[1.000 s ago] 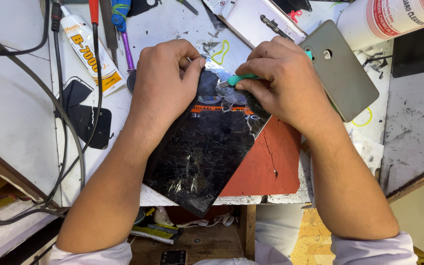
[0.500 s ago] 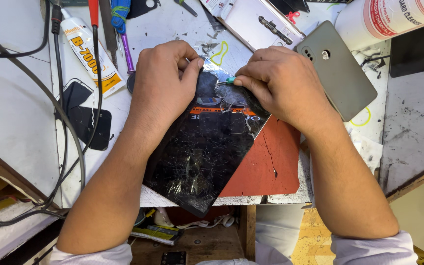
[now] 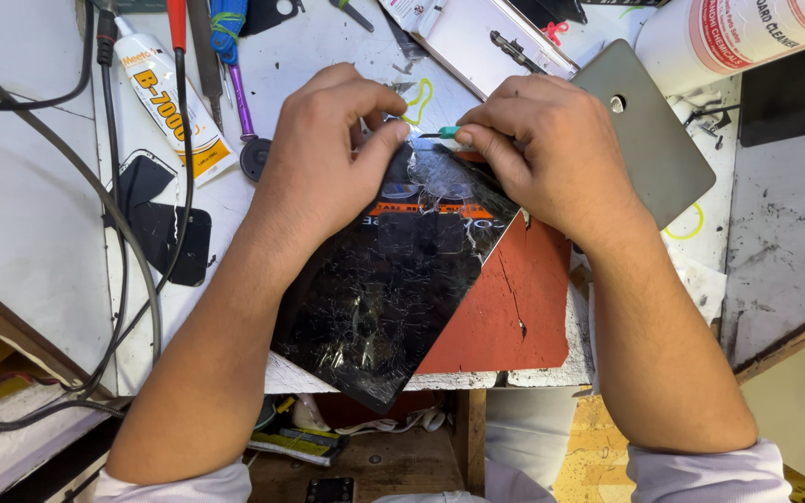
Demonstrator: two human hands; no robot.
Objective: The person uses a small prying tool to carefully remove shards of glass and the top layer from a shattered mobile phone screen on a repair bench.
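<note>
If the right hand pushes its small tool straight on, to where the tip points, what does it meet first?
Probably the left hand's fingertips: the right hand points the green-handled tool leftward at them, above the cracked screen. Depth is unclear.

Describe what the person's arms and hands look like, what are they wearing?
Both hands are bare: no gloves, rings or watch show on the left hand or the right hand. The forearms are uncovered too. Light-coloured sleeves, whitish, are pushed up to about the elbows and bunch at the bottom edge of the picture. No cables or markings are on the arms themselves.
</note>
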